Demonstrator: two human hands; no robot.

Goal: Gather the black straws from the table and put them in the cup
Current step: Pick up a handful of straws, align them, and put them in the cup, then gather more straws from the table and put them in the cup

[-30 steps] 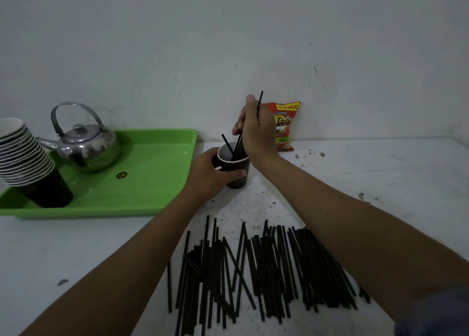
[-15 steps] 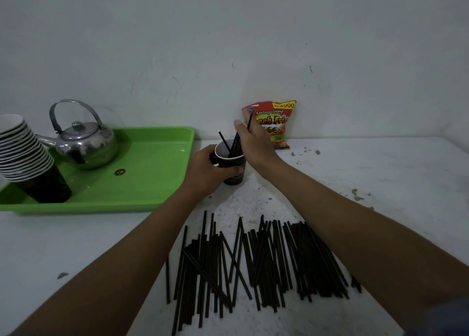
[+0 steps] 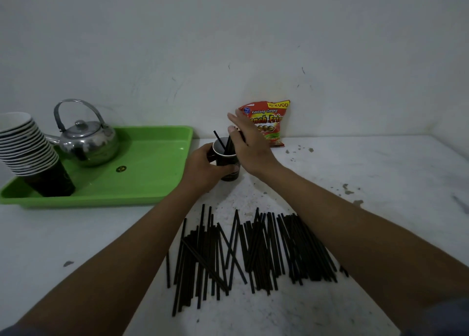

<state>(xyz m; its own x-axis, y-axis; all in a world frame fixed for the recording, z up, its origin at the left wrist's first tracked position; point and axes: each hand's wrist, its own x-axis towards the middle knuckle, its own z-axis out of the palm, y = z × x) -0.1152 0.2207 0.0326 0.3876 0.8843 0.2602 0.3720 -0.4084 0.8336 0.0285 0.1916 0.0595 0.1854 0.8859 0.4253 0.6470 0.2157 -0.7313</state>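
Head view. Your left hand (image 3: pixel 203 168) is wrapped around the cup (image 3: pixel 227 162), fingers clenched on its side, holding it upright on the worktop (image 3: pixel 380 183) toward the back edge, just off the tray's right rim. A few straws already stand in the cup; one leans left, clear of the rim.

Your right hand (image 3: pixel 250 149) hovers over the cup's right side, fingers spread and released. Dark straws pass behind the palm, so you cannot tell whether any still touches it.

The loose straws (image 3: pixel 253 252) lie in a wide, rough row along the near edge, mostly pointing front to back, some crossed at the left. Your right forearm covers the row's right end.

The green tray (image 3: pixel 152 181) sits at the left side. On it: a steel kettle (image 3: pixel 86 143) at the back, a tilted stack of cups (image 3: pixel 28 148) at its left end.

A red snack bag (image 3: pixel 271 122) leans on the wall at the back edge, just behind your right hand.
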